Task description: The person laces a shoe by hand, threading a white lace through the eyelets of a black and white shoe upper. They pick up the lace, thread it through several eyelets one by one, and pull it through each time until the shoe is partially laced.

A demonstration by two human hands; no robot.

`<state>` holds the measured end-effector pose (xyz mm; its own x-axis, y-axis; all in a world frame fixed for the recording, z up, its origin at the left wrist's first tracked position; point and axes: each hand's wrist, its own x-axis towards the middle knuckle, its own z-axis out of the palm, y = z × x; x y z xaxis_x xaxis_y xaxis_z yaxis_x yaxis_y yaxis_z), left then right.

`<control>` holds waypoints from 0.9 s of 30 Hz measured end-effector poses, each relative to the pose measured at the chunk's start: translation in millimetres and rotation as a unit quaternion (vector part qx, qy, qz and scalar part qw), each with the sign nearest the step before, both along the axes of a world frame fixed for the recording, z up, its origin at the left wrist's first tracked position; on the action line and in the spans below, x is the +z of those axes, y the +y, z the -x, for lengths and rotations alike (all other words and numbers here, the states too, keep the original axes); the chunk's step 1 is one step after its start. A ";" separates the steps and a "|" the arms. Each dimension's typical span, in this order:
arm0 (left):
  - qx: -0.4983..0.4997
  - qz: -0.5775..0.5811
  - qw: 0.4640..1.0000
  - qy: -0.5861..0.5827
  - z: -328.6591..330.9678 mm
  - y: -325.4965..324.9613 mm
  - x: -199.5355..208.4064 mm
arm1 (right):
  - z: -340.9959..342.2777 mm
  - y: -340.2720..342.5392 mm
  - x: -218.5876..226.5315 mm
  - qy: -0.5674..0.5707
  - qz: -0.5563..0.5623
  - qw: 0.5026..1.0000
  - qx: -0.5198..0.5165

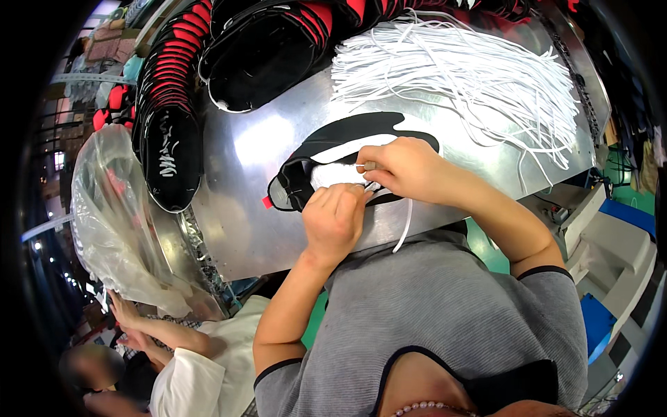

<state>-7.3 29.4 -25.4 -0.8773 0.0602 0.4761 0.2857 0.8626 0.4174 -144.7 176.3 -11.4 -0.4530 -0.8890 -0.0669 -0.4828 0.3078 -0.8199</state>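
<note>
A black shoe upper with a white panel and a small red tab lies on the metal table. My left hand is closed on its near edge. Against the upper's opening, my right hand pinches a small tool with a tan handle and a thin tip. That tip is partly hidden by the fingers. A white shoelace hangs from beneath my right hand over the table's front. The fingertips of both hands nearly meet, hiding the lace's upper end.
A pile of white shoelaces covers the table's far right. Nested black-and-red uppers stand at the left and back. A clear plastic bag hangs at the left edge. At lower left, another person's arm shows.
</note>
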 end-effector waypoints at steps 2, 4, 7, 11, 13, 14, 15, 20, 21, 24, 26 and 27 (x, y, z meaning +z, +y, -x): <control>-0.005 -0.008 1.000 -0.004 -0.4 -0.5 -1.8 | -1.3 2.3 -2.3 -0.045 0.041 0.998 -0.020; -0.009 -0.010 1.000 -0.021 1.3 -0.4 0.6 | -2.6 4.2 -0.6 -0.080 0.054 0.995 -0.040; -0.006 -0.021 0.998 -0.053 -0.2 0.3 5.9 | 7.9 3.4 17.5 -0.210 0.231 0.939 -0.145; -0.020 -0.041 0.992 -0.121 -5.5 -3.6 12.8 | 54.6 17.6 59.5 -0.163 0.418 0.867 -0.218; 0.017 -0.120 0.984 -0.133 -2.6 0.4 16.1 | 26.8 2.3 18.3 -0.273 0.272 0.911 -0.149; 0.040 -0.162 0.976 -0.140 -1.3 0.6 14.4 | 11.2 -2.7 0.1 -0.272 0.225 0.926 -0.136; 0.057 -0.225 0.958 -0.171 -0.4 -1.2 15.5 | 0.4 -7.3 -17.2 -0.283 0.232 0.923 -0.118; 0.207 -0.263 0.913 -0.232 13.5 -3.8 17.0 | -4.7 -16.4 -15.1 -0.250 0.168 0.946 -0.122; 0.224 -0.259 0.912 -0.228 15.7 -1.3 16.9 | -3.4 -16.5 -14.2 -0.277 0.168 0.938 -0.126; 0.232 -0.269 0.919 -0.170 16.8 -0.7 8.3 | -1.3 -9.5 4.7 -0.374 0.090 0.912 -0.141; 0.195 -0.241 0.944 -0.113 20.5 -2.0 5.2 | -6.3 -7.5 -1.6 -0.205 0.156 0.950 -0.177; 0.194 -0.239 0.945 -0.109 20.2 -1.9 3.8 | -8.7 -5.8 -3.3 -0.117 0.187 0.956 -0.194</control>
<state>-27.5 27.5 -21.6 -0.8696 -0.4625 0.1728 -0.1516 0.5833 0.7980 -136.0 170.5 -14.7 -0.7651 -0.6384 0.0838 -0.1823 0.0901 -0.9791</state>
